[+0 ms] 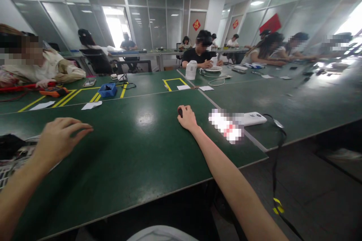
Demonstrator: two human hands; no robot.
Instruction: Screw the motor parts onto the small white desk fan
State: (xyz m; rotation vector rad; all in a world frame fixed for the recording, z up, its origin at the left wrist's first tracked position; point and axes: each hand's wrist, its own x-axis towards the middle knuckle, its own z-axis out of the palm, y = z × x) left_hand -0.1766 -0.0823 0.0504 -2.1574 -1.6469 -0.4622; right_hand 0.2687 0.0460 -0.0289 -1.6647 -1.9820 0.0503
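Right hand (187, 118) rests on the green table (135, 147), well in from the near edge and close to the right-hand edge strip. Its fingers are curled over a small dark object (180, 112), of which only a sliver shows at the fingertips; identity uncertain, possibly a small tool or cap. Judged light, rigid and easily covered by the palm; best taken by pinching its exposed far end. Long axis and heading cannot be determined, the hand hiding most of it.

Left hand (60, 135) hovers open, fingers spread and relaxed, holding nothing, near the table's left edge, just beside a basket (11, 165) of dark items.

Right of the strip, a white power bank (251, 118) lies flat, a black cable (278, 147) trailing over the near edge. A blue tray (107, 90) sits toward the far left.
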